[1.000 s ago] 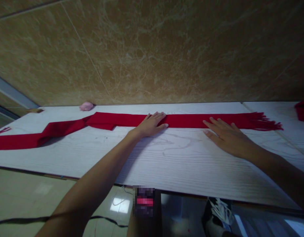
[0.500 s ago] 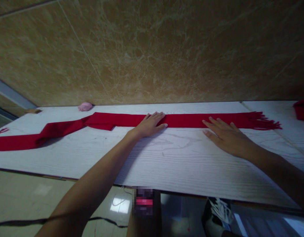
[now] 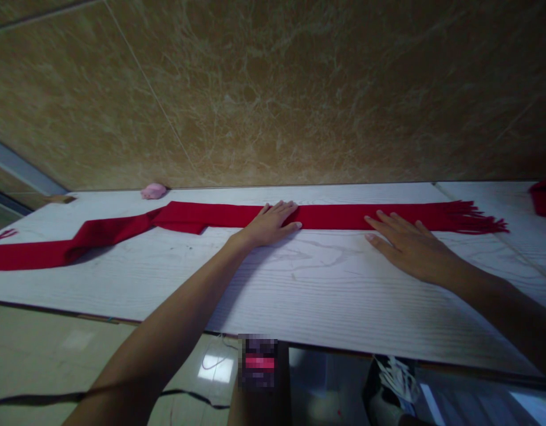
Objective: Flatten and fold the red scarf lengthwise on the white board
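A long red scarf lies across the white wood-grain table, running out of view on the left. Its right part is flat and straight, ending in a fringe; the left part is twisted, with a fold near the middle-left. My left hand rests flat on the scarf near its centre, thumb spread from the fingers. Farther right, my right hand has its fingers spread over the scarf's near edge, a short way from the fringe. Neither hand grasps the cloth.
A small pink pig figure sits at the back left against the tiled wall. Another red cloth is at the far right edge. A small brown block lies in the back left corner. Below the table's front edge are the floor and a dark cord.
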